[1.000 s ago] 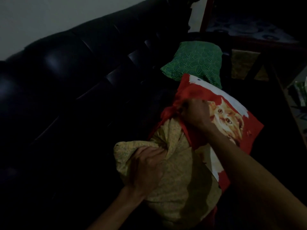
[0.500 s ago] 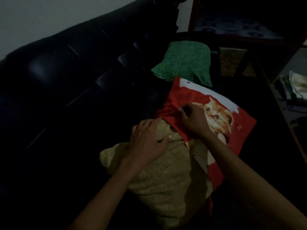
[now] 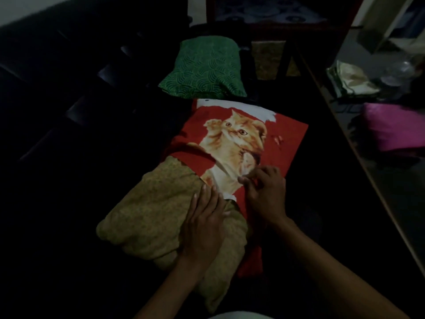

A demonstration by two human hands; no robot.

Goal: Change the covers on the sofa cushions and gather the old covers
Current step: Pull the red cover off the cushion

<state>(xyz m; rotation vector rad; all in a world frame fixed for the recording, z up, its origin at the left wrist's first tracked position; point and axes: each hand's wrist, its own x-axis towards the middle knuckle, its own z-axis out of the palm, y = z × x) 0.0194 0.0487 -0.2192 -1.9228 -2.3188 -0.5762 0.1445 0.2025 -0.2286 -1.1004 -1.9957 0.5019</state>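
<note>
Dim room, little light. Black tufted leather sofa (image 3: 76,93) filling left and centre. Pale wall (image 3: 16,8) at upper left corner. Dark wooden furniture frame (image 3: 287,31) beyond the sofa's far end (patterned cloth on top). Glass-topped worktop (image 3: 372,171) along right, wooden edge, magenta fabric (image 3: 395,127) and pale clutter on it.

Black sofa (image 3: 76,125), dimly lit, seat and tufted back dark. Lying directly on the seat: a yellow-patterned cushion (image 3: 151,212) under the left hand (image 3: 204,217), partly sleeved in a red cat-print cover (image 3: 241,137) beyond both hands; a green patterned cushion (image 3: 204,67) farther beyond, just past the cover.
</note>
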